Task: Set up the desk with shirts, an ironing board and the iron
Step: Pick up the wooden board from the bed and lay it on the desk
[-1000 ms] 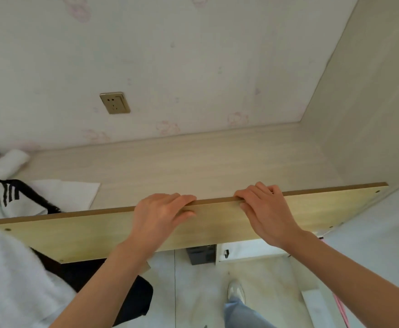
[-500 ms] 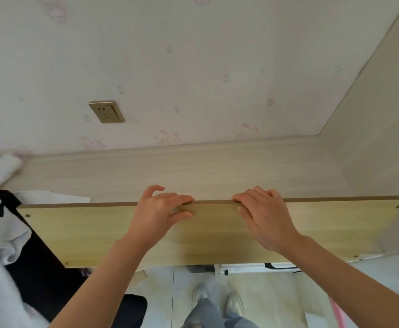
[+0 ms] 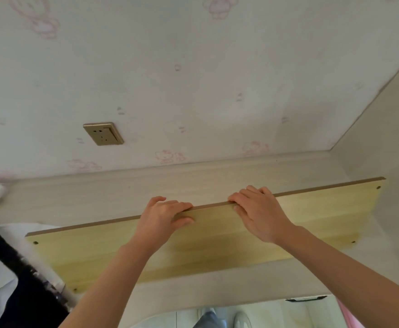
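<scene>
Over the desk (image 3: 193, 185) now, both hands hold the board (image 3: 217, 240).

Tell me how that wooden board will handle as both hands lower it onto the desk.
The board looks stiff: it spans wide without sagging. Held near the middle by the left hand and right hand, it probably balances. Its smooth face may slide on the desk.

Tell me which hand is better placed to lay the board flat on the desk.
Neither alone: left hand and right hand both grip the board's top edge near its middle, over the desk.
</scene>
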The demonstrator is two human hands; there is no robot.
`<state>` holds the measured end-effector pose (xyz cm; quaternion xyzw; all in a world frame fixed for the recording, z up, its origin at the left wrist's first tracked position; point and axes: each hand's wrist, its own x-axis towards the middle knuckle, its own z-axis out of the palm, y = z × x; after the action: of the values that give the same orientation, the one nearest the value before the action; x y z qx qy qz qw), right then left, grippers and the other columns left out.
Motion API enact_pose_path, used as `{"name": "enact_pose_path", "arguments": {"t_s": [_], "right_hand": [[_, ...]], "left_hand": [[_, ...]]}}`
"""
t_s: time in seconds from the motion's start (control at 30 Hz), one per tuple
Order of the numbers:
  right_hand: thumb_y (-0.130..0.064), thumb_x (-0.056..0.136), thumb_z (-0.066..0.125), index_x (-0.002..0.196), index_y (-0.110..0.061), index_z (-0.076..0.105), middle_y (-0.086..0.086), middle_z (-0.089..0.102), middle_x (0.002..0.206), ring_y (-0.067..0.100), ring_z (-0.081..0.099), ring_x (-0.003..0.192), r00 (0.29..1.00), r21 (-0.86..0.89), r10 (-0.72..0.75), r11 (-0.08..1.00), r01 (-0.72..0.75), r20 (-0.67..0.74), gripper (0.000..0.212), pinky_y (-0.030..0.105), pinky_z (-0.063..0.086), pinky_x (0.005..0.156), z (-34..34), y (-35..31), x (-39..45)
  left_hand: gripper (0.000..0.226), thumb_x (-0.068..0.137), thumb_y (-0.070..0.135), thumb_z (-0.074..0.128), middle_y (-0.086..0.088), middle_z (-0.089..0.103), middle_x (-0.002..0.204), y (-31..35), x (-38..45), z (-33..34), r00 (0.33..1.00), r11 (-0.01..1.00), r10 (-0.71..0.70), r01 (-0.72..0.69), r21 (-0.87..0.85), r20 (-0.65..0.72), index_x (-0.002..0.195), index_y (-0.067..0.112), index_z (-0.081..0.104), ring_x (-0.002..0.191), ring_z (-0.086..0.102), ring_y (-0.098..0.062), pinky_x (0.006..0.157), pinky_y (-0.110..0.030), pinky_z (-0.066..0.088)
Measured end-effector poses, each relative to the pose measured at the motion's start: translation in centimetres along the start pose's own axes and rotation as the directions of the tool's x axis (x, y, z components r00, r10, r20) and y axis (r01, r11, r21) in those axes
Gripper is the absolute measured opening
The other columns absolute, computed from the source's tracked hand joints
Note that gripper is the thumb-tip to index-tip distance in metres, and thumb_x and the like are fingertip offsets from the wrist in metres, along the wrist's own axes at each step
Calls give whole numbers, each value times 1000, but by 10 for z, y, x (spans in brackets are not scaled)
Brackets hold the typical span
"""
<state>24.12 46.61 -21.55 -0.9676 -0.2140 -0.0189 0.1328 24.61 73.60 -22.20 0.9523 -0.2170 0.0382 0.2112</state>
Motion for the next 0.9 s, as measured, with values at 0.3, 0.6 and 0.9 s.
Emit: {"name": "enact_pose_path", "arguments": {"t_s": [0.3, 0.6, 0.9], "right_hand": [[-28, 100, 38, 105, -26, 56, -12, 64, 100, 13, 51, 94, 985, 74, 154, 984, -159, 77, 20, 30, 27, 81, 36, 21, 52], [-27, 99, 38, 107, -23, 59, -3, 63, 111, 20, 54, 107, 949, 107, 236, 959, -262, 210, 23, 38, 31, 87, 76, 44, 88], [-50, 95, 42, 120, -16, 54, 5, 57, 120, 28, 53, 110, 885, -97, 245, 969, -225, 397, 44, 44, 40, 91, 99, 53, 108]], "left_hand": [[37, 78, 38, 74, 1, 64, 97, -22, 36, 37, 996, 958, -84, 87, 273, -22, 110, 20, 69, 90, 60, -26, 87, -44, 46], [67, 82, 23, 56, -9, 37, 152, -15, 14, 114, 950, 921, -312, 301, 249, 5, 146, 14, 36, 140, 30, -34, 105, -53, 36], [64, 92, 41, 34, -2, 22, 159, -19, -41, 168, 919, 902, -392, 374, 217, 46, 151, 19, 27, 146, 16, -27, 113, -52, 19]]}}
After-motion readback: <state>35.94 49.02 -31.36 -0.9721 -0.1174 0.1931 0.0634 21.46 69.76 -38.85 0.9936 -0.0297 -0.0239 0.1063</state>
